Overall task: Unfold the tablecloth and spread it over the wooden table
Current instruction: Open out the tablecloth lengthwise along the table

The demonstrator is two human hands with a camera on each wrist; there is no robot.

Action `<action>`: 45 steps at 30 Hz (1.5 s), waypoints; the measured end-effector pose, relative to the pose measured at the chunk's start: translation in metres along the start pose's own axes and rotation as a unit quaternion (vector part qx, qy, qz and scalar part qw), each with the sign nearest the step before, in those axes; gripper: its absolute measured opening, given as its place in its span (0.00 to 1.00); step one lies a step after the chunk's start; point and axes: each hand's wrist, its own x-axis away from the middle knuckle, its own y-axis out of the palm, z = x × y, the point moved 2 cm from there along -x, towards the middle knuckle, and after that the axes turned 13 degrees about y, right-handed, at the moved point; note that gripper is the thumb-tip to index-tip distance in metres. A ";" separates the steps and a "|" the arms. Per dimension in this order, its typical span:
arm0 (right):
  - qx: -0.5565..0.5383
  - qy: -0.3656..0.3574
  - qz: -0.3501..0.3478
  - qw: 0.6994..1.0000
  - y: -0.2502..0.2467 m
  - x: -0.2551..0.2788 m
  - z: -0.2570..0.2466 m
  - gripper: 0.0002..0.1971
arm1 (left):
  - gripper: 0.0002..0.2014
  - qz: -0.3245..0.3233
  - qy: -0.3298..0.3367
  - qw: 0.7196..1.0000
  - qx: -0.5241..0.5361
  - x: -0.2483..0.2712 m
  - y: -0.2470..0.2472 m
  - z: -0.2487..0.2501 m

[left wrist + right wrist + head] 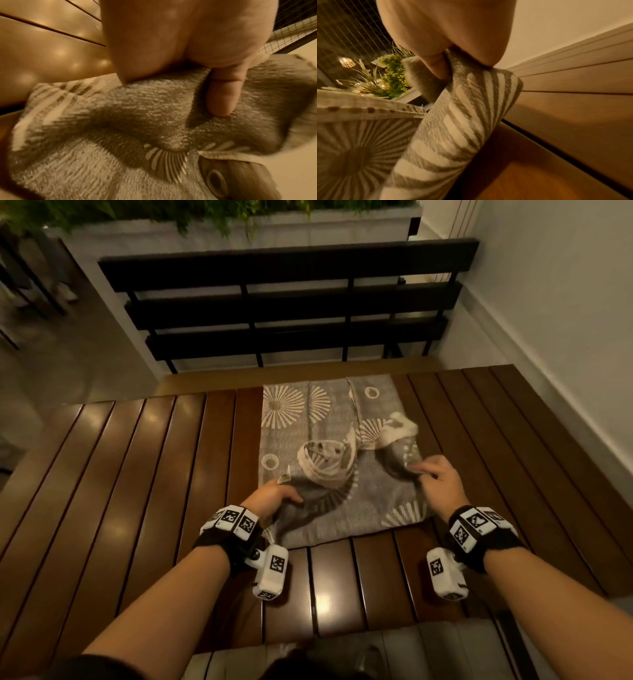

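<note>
Overhead, the tablecloth (329,446) lies folded mid-table (120,474), reaching the far edge; the left hand (272,498) and right hand (436,482) each pinch a raised layer near its front corners. Left wrist: thumb (223,94) presses the fabric. Right wrist: fingers (438,67) clamp a striped fold.

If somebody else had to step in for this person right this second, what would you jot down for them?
Left hand grips the tablecloth near its left front corner; right hand pinches a raised fold on the right.
The cloth lies mostly folded in the middle of the wooden table, top layer lifted and rumpled between the hands.
Done: both grips taken, unfolding just begun.
Left: open the remaining folds, spread the cloth over the slats, which are mostly bare.
</note>
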 end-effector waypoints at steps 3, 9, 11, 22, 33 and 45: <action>-0.050 -0.002 -0.147 0.988 -0.005 0.015 0.005 0.24 | 0.19 -0.035 -0.021 0.997 -0.066 0.021 0.009 -0.014; 0.067 0.042 -0.347 0.935 -0.028 0.046 0.039 0.21 | 0.15 -0.123 -0.010 0.943 -0.309 0.065 0.027 -0.048; 0.125 0.068 -0.367 0.919 -0.032 0.053 0.054 0.17 | 0.18 -0.165 0.012 0.909 -0.383 0.074 0.028 -0.061; 0.296 -0.091 -0.156 0.938 -0.008 0.077 0.050 0.11 | 0.10 -0.050 0.139 0.946 -0.289 0.079 0.043 -0.042; 0.557 -0.085 -0.271 0.781 0.007 0.084 0.069 0.54 | 0.54 -0.153 0.068 0.722 -0.671 0.079 0.028 -0.106; 0.603 -0.182 -0.316 0.710 0.010 0.123 0.080 0.61 | 0.63 -0.220 0.037 0.656 -0.721 0.092 0.059 -0.101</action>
